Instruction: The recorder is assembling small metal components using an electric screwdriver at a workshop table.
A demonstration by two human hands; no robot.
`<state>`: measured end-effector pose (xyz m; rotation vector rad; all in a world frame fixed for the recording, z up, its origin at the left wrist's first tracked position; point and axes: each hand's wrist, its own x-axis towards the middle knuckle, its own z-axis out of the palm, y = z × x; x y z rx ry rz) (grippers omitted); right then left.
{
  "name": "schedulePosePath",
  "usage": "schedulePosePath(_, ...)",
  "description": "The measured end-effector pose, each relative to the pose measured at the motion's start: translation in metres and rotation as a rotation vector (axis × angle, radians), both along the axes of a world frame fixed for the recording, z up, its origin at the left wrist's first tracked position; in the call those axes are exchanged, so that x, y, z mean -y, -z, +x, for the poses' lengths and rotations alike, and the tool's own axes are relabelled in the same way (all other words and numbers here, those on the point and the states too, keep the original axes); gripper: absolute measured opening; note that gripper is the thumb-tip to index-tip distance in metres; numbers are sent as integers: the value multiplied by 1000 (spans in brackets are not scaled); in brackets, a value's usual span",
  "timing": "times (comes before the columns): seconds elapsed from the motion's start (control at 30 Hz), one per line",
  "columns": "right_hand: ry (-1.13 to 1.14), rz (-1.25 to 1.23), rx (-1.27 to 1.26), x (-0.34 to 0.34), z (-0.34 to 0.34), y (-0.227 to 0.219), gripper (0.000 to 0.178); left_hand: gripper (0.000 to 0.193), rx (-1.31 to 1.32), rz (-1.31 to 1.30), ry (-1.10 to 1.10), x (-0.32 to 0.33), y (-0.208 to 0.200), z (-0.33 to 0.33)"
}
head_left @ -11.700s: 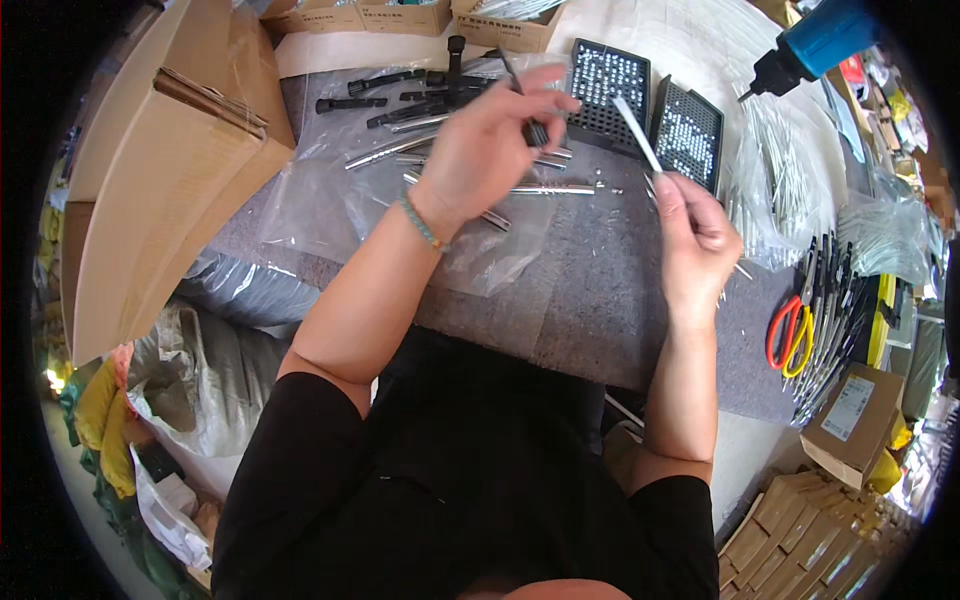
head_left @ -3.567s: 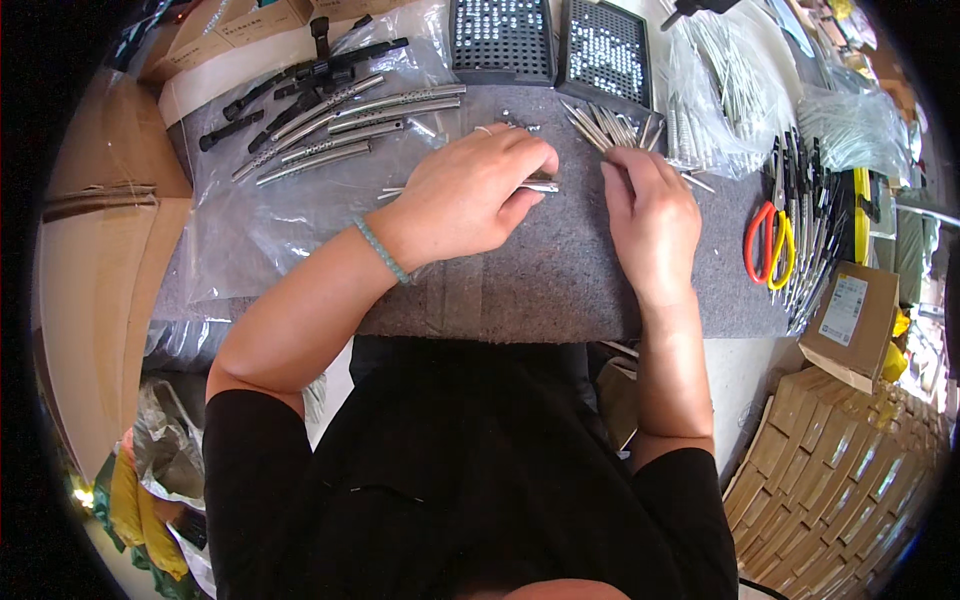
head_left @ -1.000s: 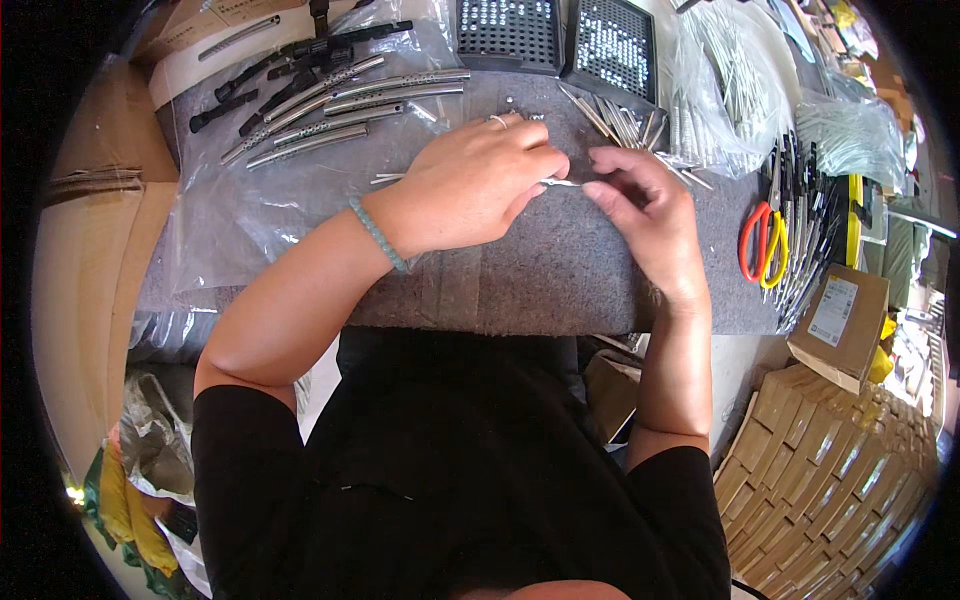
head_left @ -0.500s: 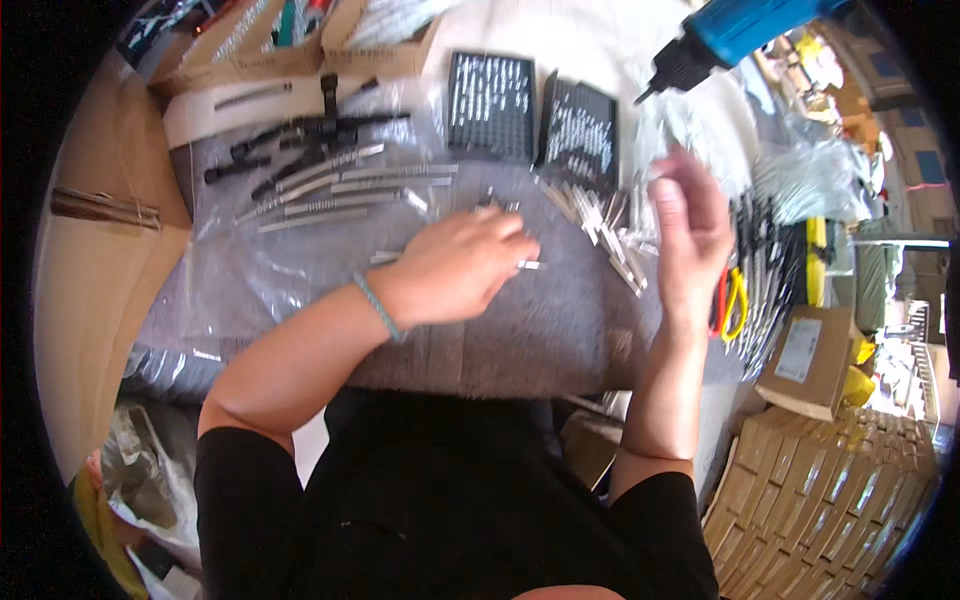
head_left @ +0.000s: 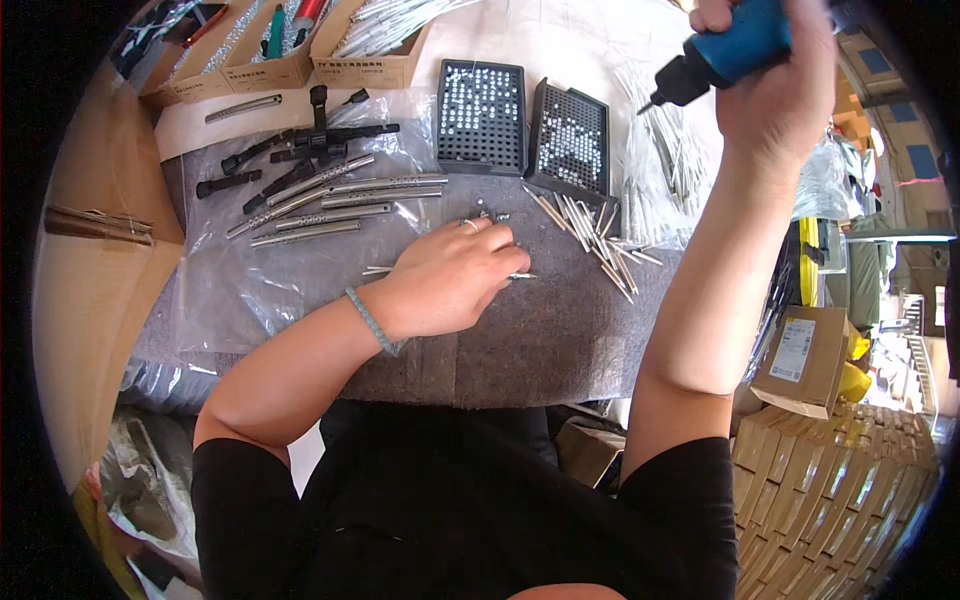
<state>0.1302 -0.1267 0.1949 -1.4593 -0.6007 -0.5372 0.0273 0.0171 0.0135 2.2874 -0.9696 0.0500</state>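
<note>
My left hand (head_left: 455,272) is closed above the grey mat. A slim silvery tip (head_left: 523,276) pokes out past its fingers; the rest of that piece is hidden by the hand. Light thin rods (head_left: 378,270) show behind the wrist side. At the upper right my right hand (head_left: 775,115) wraps around a blue electric screwdriver (head_left: 735,45), whose black chuck and bit point down to the left. Small metal parts (head_left: 490,212) lie just beyond my left fingers. Between the hands, several thin rods (head_left: 600,245) are heaped loosely.
Two black perforated trays (head_left: 483,165) hold small silvery pieces. To the left, perforated metal tubes (head_left: 335,195) and black fittings (head_left: 320,138) lie on clear plastic. Cardboard boxes (head_left: 370,72) with rods and small parts stand at the back. A carton (head_left: 800,360) sits at the right.
My right hand has risen from beside the thin rods to the blue electric screwdriver and taken hold of it. The left hand has stayed nearly in place.
</note>
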Motion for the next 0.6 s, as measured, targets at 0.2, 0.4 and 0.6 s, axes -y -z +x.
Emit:
schedulePosePath(0.2, 65, 35, 21, 0, -1, 33, 39, 16, 8, -21, -47, -3, 2, -5)
schedulePosePath(0.4, -21, 50, -15, 28, 29, 89, 37, 16, 8, -15, -34, -1, 1, -3)
schedulePosePath(0.6, 4, 75, -34, 11, 26, 109, 35, 16, 1, -24, -50, -2, 3, -4)
